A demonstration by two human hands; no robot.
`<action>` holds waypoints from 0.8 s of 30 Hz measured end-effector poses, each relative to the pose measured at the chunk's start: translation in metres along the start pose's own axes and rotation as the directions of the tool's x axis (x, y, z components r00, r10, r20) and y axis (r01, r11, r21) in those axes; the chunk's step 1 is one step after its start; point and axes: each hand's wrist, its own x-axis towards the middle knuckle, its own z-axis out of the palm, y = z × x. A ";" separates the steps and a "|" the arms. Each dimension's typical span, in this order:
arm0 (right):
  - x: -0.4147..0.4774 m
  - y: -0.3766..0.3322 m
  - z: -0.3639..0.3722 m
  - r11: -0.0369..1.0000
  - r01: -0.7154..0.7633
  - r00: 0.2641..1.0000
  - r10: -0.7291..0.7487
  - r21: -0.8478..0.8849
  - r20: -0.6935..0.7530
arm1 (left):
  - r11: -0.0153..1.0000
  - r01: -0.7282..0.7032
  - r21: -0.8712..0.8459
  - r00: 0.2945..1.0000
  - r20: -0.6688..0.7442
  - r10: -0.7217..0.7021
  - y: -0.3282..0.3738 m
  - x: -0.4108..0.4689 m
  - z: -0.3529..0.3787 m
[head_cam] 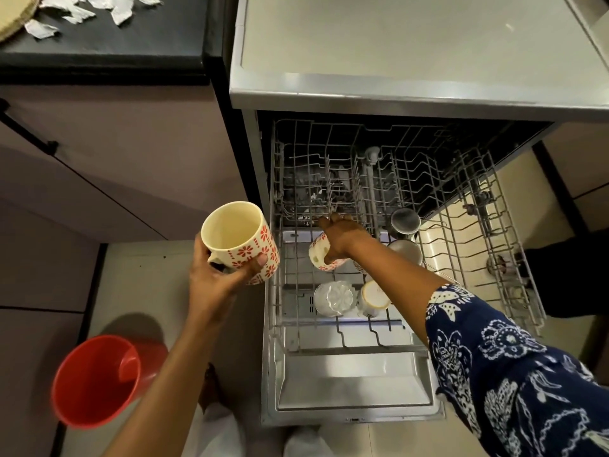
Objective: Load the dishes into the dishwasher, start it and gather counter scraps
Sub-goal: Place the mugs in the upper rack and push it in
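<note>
While the left hand point(214, 275) holds a cream mug point(240, 239) with a red flower print upright just left of the dishwasher point(395, 90), its fingers and thumb curled round the mug's lower wall, the right hand point(342, 235) reaches into the pulled-out upper rack point(280, 192). The right fingers are wrapped round a second patterned mug point(318, 253), which is tilted over the rack's left half; whether it rests on the wires cannot be told. Nearer the front of the same rack sit a clear glass point(334, 298) and, just beside it, a white cup point(374, 296) with a gold rim. Two steel cups point(405, 221) stand just right of the right hand. The dishwasher door point(352, 384) lies open below the rack. A red bucket point(95, 380) stands on the floor at the left. Torn white paper scraps point(79, 11) lie on the black worktop point(131, 44) at the upper left, well apart from both hands.
</note>
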 end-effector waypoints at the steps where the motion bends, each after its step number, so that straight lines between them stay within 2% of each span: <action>1: 0.000 0.003 0.002 1.000 0.010 1.000 -0.010 0.030 -0.006 | 1.000 0.002 0.004 1.000 0.000 -0.002 -0.002 -0.001 0.000; 4: 0.000 0.010 0.008 0.993 0.055 0.997 -0.050 0.107 -0.054 | 1.000 0.014 0.010 1.000 0.006 -0.014 -0.006 -0.004 0.002; 7: -0.007 0.017 0.009 0.963 0.091 0.993 -0.067 0.253 -0.102 | 0.999 0.038 -0.001 0.999 0.002 -0.038 -0.010 -0.008 0.004; 9: -0.019 0.023 0.006 0.918 0.098 0.966 0.005 0.384 -0.258 | 0.999 0.046 -0.012 0.999 -0.006 -0.046 -0.009 -0.010 0.007; 10: -0.027 0.025 0.007 0.867 0.115 0.927 0.083 0.486 -0.367 | 0.999 0.044 -0.019 0.999 -0.007 -0.044 -0.008 -0.011 0.009; 11: -0.037 0.026 0.008 0.776 0.149 0.876 0.184 0.612 -0.446 | 0.999 0.040 -0.031 0.999 -0.002 -0.040 -0.007 -0.012 0.011; 12: -0.048 0.025 0.010 0.636 0.196 0.841 0.282 0.747 -0.461 | 0.998 0.037 -0.046 0.999 0.007 -0.037 -0.004 -0.013 0.014; 13: -0.060 0.021 0.012 0.447 0.240 0.846 0.340 0.862 -0.412 | 0.998 0.031 -0.052 0.999 0.020 -0.030 -0.002 -0.013 0.017; 14: -0.072 0.016 0.016 0.234 0.252 0.888 0.330 0.939 -0.320 | 0.999 0.017 -0.049 0.999 0.037 -0.015 -0.001 -0.012 0.020; 15: -0.082 0.008 0.020 0.027 0.223 0.940 0.260 0.974 -0.222 | 0.999 0.002 -0.040 0.999 0.054 0.001 0.000 -0.011 0.024; 16: -0.090 0.001 0.024 -0.151 0.175 0.975 0.167 0.973 -0.149 | 1.000 -0.011 -0.029 0.998 0.069 0.013 0.001 -0.010 0.028; 17: -0.096 -0.005 0.028 -0.277 0.129 0.990 0.088 0.952 -0.109 | 1.000 -0.019 -0.023 0.996 0.083 0.021 0.002 -0.008 0.032; 19: -0.102 -0.014 0.033 -0.421 0.078 0.996 0.001 0.904 -0.085 | 1.000 -0.008 -0.023 0.994 0.106 0.011 0.003 -0.007 0.042; 24: -0.110 -0.022 0.050 -0.607 0.059 0.985 -0.094 0.792 -0.146 | 0.994 0.090 -0.060 0.993 0.080 -0.085 -0.004 -0.008 0.064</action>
